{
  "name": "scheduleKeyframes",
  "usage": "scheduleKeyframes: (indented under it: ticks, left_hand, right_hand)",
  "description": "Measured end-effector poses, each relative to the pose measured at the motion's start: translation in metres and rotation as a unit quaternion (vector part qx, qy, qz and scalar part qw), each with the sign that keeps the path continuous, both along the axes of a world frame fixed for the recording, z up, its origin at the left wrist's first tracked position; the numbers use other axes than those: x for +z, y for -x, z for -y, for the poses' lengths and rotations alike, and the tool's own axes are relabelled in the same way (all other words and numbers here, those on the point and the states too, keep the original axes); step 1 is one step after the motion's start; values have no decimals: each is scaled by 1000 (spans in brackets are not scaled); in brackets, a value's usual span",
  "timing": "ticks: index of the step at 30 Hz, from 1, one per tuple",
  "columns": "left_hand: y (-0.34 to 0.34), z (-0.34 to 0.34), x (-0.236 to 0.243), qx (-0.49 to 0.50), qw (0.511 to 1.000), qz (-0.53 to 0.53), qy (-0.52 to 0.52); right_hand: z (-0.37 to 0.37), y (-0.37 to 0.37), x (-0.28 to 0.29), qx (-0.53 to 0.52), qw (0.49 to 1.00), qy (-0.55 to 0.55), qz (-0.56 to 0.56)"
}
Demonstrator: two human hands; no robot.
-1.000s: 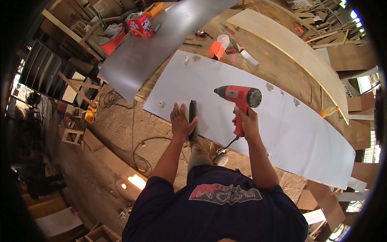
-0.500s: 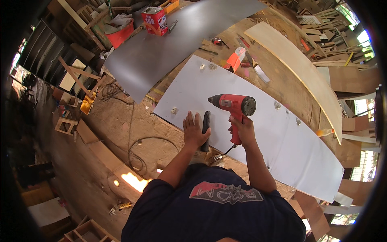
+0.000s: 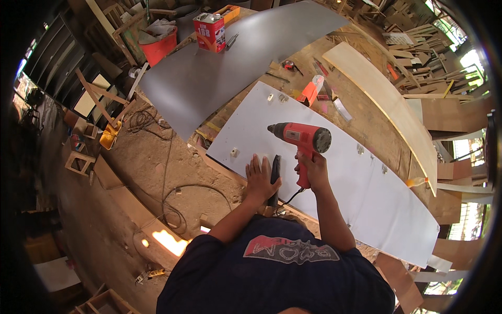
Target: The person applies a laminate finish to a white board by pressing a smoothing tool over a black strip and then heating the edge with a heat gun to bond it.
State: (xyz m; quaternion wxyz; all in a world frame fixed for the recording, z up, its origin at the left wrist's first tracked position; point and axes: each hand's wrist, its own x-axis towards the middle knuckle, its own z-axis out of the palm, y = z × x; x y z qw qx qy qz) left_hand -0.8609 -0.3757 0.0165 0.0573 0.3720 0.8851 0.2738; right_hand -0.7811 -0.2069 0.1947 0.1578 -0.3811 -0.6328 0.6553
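Observation:
My right hand (image 3: pixel 315 170) is wrapped round the handle of a red heat gun (image 3: pixel 302 135), its dark nozzle pointing left above a long white panel (image 3: pixel 334 183). A black cord runs from the handle's bottom toward my body. On the panel's near left part, my left hand (image 3: pixel 259 180) lies flat with fingers stretched out. Its thumb rests against a dark, narrow block-like piece (image 3: pixel 275 175), whose exact kind I cannot make out. A small pale fitting (image 3: pixel 234 152) sits on the panel left of that hand, and metal hinges (image 3: pixel 360 149) lie along the far side.
Beyond the panel are an orange-and-white box (image 3: pixel 311 91), a tape measure (image 3: pixel 288 64) and a curved pale board (image 3: pixel 387 104). A red can (image 3: pixel 210 32) stands on a grey sheet (image 3: pixel 183 78). Cables (image 3: pixel 172 209) loop over the dirt floor at left; wood scraps pile up far right.
The view has shifted slightly, so the panel and surroundings sit lower in it. Relative to the panel, the heat gun has moved a little left and away from me. My left hand stays flat.

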Motion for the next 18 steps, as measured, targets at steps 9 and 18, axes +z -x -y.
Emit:
scheduleKeyframes:
  ticks: [9,18]
  left_hand:
    - [12,6,2,-55,998,-18,18]
    - [14,10,0,-70,997,-31,23]
  right_hand:
    - [5,-30,-4,-1,1000,-3,26]
    - [-8,-70,-10,-145,989,-30,3]
